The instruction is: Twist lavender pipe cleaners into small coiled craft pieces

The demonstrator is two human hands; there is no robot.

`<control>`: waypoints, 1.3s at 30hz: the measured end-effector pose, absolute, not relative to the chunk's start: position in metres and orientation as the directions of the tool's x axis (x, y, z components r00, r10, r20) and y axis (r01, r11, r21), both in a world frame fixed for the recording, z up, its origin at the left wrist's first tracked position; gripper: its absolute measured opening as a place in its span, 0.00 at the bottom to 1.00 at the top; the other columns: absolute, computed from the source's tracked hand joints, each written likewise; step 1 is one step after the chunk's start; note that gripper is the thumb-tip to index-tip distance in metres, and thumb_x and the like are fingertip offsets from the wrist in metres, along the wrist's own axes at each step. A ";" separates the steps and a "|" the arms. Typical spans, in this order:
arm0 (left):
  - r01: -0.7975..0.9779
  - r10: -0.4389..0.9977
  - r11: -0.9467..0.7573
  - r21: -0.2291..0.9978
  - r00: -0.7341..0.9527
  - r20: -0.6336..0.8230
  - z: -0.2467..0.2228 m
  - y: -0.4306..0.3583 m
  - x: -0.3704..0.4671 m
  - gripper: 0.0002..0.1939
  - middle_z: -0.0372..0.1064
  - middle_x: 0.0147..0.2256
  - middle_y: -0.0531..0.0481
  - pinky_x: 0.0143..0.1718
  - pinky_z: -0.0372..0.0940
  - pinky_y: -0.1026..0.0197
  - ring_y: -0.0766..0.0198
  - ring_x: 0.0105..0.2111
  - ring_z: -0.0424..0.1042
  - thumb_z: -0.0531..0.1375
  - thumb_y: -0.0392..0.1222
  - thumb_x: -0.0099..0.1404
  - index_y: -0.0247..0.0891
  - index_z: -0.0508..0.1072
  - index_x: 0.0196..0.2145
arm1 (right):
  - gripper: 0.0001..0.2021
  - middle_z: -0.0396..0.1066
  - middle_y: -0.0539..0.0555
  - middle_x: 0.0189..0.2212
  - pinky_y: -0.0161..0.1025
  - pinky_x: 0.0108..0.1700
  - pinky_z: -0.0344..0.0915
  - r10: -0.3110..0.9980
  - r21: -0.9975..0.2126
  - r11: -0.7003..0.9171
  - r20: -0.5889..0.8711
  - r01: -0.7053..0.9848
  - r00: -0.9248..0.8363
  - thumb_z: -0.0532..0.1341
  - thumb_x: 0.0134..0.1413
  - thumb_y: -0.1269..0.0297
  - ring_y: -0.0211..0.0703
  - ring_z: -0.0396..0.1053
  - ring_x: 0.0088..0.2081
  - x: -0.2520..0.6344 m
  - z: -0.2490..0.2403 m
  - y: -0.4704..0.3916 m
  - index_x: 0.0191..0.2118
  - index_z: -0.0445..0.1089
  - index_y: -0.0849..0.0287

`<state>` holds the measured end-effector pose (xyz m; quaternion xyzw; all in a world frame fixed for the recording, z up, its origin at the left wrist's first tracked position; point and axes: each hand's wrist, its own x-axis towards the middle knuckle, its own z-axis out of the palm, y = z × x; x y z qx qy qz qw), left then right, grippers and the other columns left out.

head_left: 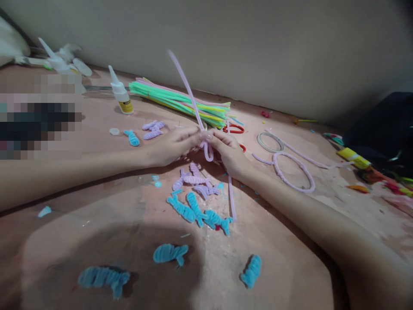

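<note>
Nearest us on the worktop (pixel 129 193), the blue shapes (pixel 166 253) are tightly wound and look finished. Just beyond them, the lilac shapes (pixel 193 179) seem complete too. Past those, our left hand (pixel 176 146) and right hand (pixel 230 150) pinch a lilac stem (pixel 187 84) between their fingertips. It has a small loop below and a long unwound end above, so we judge this piece barely begun. Farther off, a bundle of stems (pixel 180 99) lies unshaped.
</note>
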<state>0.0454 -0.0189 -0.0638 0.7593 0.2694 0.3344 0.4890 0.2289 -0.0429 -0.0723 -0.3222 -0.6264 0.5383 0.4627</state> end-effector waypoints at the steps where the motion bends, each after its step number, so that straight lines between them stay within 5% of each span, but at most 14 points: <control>1: 0.117 0.725 -0.421 0.899 0.639 0.256 -0.062 -0.020 0.045 0.24 0.65 0.27 0.52 0.25 0.60 0.66 0.68 0.26 0.65 0.60 0.63 0.72 0.37 0.70 0.33 | 0.21 0.59 0.44 0.21 0.32 0.26 0.50 0.904 -0.970 0.226 0.243 -0.089 -0.353 0.65 0.64 0.46 0.31 0.54 0.23 0.230 -0.072 -0.042 0.30 0.64 0.58; 5: 0.080 0.714 -0.383 0.920 0.657 0.240 -0.059 -0.019 0.044 0.17 0.68 0.29 0.53 0.28 0.62 0.68 0.70 0.28 0.66 0.63 0.54 0.72 0.36 0.73 0.35 | 0.20 0.58 0.44 0.22 0.32 0.27 0.51 0.911 -0.966 0.249 0.260 -0.075 -0.321 0.65 0.64 0.48 0.31 0.53 0.24 0.231 -0.072 -0.041 0.29 0.63 0.58; 13: -0.048 0.699 -0.050 0.998 0.712 0.069 -0.063 -0.020 0.044 0.15 0.57 0.22 0.58 0.17 0.53 0.69 0.74 0.17 0.56 0.60 0.51 0.75 0.39 0.67 0.34 | 0.19 0.57 0.43 0.21 0.32 0.27 0.51 0.909 -0.951 0.285 0.307 -0.117 -0.282 0.66 0.63 0.52 0.30 0.52 0.23 0.230 -0.072 -0.039 0.28 0.63 0.58; 26: -0.042 0.788 -0.176 0.984 0.593 0.166 -0.068 -0.013 0.044 0.18 0.57 0.21 0.58 0.17 0.51 0.67 0.73 0.17 0.56 0.59 0.55 0.76 0.40 0.65 0.33 | 0.22 0.60 0.44 0.20 0.31 0.24 0.51 0.862 -0.957 0.288 0.271 -0.028 -0.427 0.61 0.69 0.47 0.30 0.54 0.21 0.229 -0.071 -0.046 0.28 0.63 0.58; 39: -0.144 0.820 0.016 0.989 0.568 0.070 -0.063 -0.015 0.043 0.15 0.60 0.26 0.54 0.22 0.57 0.67 0.69 0.22 0.61 0.61 0.51 0.72 0.40 0.66 0.33 | 0.23 0.58 0.42 0.19 0.31 0.22 0.52 0.849 -0.957 0.283 0.277 -0.054 -0.450 0.62 0.68 0.45 0.28 0.54 0.20 0.228 -0.068 -0.050 0.29 0.61 0.57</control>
